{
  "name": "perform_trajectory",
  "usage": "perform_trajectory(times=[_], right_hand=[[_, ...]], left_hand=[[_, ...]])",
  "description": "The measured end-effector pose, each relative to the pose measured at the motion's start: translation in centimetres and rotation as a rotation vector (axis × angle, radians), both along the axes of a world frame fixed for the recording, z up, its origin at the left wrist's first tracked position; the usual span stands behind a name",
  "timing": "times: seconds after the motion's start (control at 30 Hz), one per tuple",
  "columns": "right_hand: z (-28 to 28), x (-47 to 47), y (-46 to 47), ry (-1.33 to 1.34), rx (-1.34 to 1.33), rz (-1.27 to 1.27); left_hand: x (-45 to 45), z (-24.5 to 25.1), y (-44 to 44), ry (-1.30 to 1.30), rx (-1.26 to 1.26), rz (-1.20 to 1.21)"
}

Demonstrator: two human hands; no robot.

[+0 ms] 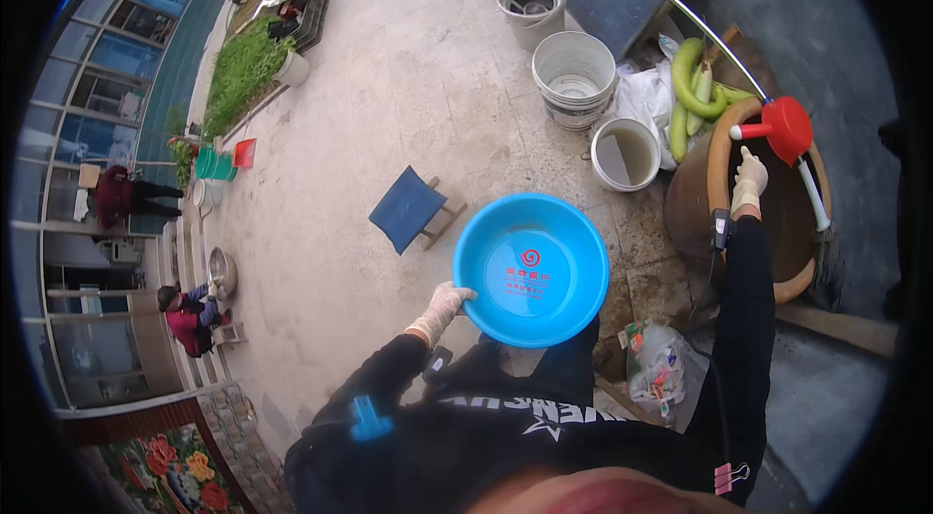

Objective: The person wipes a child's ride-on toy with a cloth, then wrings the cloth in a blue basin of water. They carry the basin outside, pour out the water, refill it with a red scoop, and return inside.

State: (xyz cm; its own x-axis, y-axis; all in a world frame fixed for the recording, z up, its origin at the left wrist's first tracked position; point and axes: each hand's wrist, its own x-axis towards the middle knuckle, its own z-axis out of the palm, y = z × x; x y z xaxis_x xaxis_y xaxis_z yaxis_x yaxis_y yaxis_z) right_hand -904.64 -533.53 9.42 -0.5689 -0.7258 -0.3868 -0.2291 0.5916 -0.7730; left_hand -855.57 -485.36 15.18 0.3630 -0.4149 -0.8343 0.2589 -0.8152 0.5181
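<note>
In my gloved left hand [442, 308] is the near-left rim of a blue plastic basin [557, 313], which bears red print and has a wet-looking bottom. My gloved right hand [751, 175] reaches over the mouth of a large brown ceramic vat [689, 208], its index finger stretched toward a red plastic dipper [787, 129]. Whether they touch is not clear. The dipper lies on a pale rod across the vat's mouth. The vat's inside is dark.
Beside the vat stand a white bucket of cloudy water [625, 155], stacked white buckets [574, 73] and long green gourds [685, 77]. A blue folding stool [410, 208] is ahead. A plastic bag of litter [656, 368] lies near my legs. Two people are far left.
</note>
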Motion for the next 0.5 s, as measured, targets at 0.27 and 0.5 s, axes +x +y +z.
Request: perform_trajectory(times=[0.27, 0.5], right_hand=[[-5.8, -4.3, -12.5, -0.07, 0.068, -0.355], [-8.3, -5.2, -12.5, -0.076, 0.073, -0.412]], left_hand=[[-9.7, 1.6, -6.1, 0.005, -0.006, 0.021], [-12.6, 0.2, -13.2, 0.069, -0.089, -0.031]])
